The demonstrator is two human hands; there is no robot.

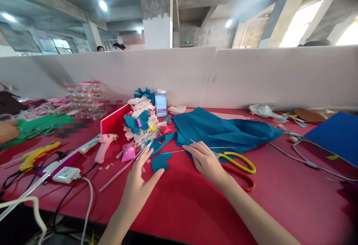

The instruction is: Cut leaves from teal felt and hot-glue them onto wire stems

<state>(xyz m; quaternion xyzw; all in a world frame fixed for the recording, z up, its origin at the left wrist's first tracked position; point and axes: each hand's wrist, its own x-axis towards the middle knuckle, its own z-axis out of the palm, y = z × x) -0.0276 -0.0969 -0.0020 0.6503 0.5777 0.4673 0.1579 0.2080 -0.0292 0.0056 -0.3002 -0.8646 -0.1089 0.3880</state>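
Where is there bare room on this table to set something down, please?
The widest bare red table lies right of the right hand, below the scissors and grey cable; less between it and the left hand. Crowded: left, around glue guns and cords.

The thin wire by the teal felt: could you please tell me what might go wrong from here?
1. The thin wire, pinched by the right hand, may prick the left hand close by.
2. The scissors lie beside the right hand; a sideways move might meet the blades.
3. The loose felt piece could slide away from the left hand.
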